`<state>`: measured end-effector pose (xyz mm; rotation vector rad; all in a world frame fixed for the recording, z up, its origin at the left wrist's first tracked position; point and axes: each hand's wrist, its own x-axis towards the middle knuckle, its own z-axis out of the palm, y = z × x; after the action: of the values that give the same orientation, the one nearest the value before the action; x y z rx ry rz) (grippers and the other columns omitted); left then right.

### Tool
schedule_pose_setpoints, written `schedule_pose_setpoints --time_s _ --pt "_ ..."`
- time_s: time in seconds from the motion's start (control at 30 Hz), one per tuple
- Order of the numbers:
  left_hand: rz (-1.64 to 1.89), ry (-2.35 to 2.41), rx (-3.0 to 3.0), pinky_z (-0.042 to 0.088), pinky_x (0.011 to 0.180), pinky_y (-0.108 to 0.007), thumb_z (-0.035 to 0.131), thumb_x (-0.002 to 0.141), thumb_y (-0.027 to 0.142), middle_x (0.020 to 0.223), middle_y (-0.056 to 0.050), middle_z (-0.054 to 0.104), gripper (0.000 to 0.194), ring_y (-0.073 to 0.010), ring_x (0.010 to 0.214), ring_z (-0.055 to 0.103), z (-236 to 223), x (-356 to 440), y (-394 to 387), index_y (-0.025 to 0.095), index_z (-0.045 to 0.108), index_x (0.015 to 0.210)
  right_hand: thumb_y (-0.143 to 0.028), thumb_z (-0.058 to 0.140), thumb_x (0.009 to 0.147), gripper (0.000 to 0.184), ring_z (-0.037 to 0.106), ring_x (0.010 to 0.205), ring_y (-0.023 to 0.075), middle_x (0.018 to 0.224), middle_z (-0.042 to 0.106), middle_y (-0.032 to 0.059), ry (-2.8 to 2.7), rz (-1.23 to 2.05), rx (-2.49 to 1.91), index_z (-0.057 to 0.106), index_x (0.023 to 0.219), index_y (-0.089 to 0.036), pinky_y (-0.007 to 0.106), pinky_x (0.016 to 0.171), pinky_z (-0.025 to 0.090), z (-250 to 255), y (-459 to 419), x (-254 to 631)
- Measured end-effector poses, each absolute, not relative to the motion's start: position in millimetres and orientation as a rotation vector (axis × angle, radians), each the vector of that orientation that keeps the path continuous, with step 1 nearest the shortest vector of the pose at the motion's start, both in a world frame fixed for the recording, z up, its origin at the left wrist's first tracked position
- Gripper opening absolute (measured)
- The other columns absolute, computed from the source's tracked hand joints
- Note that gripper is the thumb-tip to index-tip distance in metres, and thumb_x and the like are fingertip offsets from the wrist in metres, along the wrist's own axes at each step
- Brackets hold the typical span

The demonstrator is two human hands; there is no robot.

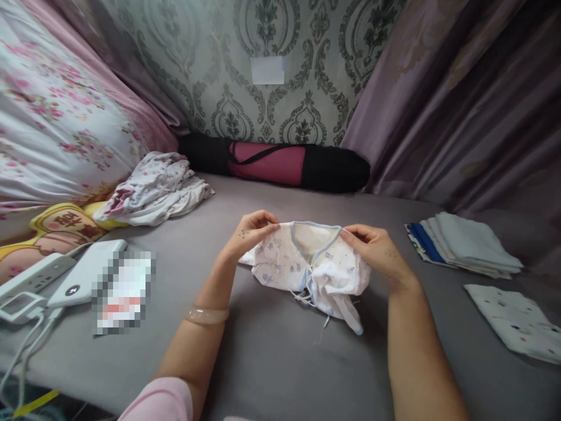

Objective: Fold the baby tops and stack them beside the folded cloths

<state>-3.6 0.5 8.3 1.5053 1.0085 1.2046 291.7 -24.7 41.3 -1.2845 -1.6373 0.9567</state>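
A small white baby shirt [280, 263] with blue trim and a faint print hangs by its shoulders between my hands, just over the grey sheet. My left hand [253, 233] pinches its left shoulder near the neckline. At the opposite shoulder my right hand [370, 245] grips the cloth between thumb and fingers. The neck opening faces up, and thin white tie strings dangle at the front. Its lower part is bunched, with one sleeve drooping to the right.
Folded cloths [468, 242] are stacked at the right, near a folded spotted cloth [517, 321]. Leftward lie a power strip [37, 278], a white power bank [87, 272] with cables, and a crumpled printed garment [162, 187]. A black and maroon long bag [272, 164] lies along the wall.
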Motion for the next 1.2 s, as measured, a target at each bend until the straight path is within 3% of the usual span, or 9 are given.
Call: schedule_pose_setpoints --time_s 0.23,0.57,0.73,0.93,1.03,1.2 --pt "1.165 1.097 1.661 0.042 0.055 -0.022 0.07 0.077 0.044 0.082 -0.005 0.065 0.037 -0.011 0.065 0.053 20 -2 -4 0.015 0.069 0.099 -0.055 0.07 0.074 0.04 0.061 0.066 0.0157 0.08 0.071 0.0053 -1.658 0.945 -1.276 0.073 0.086 -0.016 0.025 0.057 0.046 42 -24 291" --pt "1.38 1.264 1.97 0.04 0.062 -0.023 0.065 0.081 0.045 0.074 -0.003 0.063 0.027 -0.0143 0.072 0.052 49 3 -15 0.019 0.072 0.078 -0.055 0.062 0.079 0.041 0.059 0.069 0.0163 0.078 0.069 0.0033 -1.731 0.805 -1.219 0.073 0.085 -0.016 0.026 0.061 0.045 57 -31 290" --pt "1.565 1.215 1.866 0.032 0.05 -0.021 0.059 0.084 0.049 0.062 0.003 0.053 0.032 -0.0103 0.056 0.044 69 12 -11 0.019 0.068 0.088 -0.056 0.057 0.083 0.043 0.062 0.077 0.0184 0.084 0.071 0.003 -1.79 0.574 -1.192 0.074 0.091 -0.017 0.027 0.067 0.045 86 -35 287" --pt "1.688 1.386 2.312 0.04 0.067 -0.021 0.053 0.09 0.042 0.086 -0.004 0.064 0.028 -0.0133 0.076 0.056 113 11 -23 0.02 0.069 0.097 -0.054 0.052 0.089 0.04 0.064 0.083 0.0219 0.09 0.073 0.0042 -1.846 0.124 -1.257 0.073 0.102 -0.023 0.029 0.071 0.043 120 -38 285" --pt "1.601 1.34 2.482 0.04 0.066 -0.022 0.057 0.088 0.043 0.086 -0.004 0.064 0.027 -0.0137 0.076 0.057 140 4 -35 0.021 0.071 0.097 -0.055 0.051 0.09 0.037 0.065 0.088 0.0238 0.093 0.073 0.0037 -1.897 0.003 -1.266 0.073 0.1 -0.027 0.03 0.072 0.043 139 -47 290" --pt "1.561 1.086 2.216 0.038 0.053 -0.022 0.065 0.083 0.044 0.071 -0.001 0.061 0.027 -0.0104 0.059 0.052 179 -8 -55 0.019 0.071 0.09 -0.063 0.056 0.084 0.044 0.065 0.082 0.0225 0.085 0.072 0.0033 -1.861 0.223 -1.162 0.074 0.096 -0.025 0.029 0.064 0.044 170 -67 299"
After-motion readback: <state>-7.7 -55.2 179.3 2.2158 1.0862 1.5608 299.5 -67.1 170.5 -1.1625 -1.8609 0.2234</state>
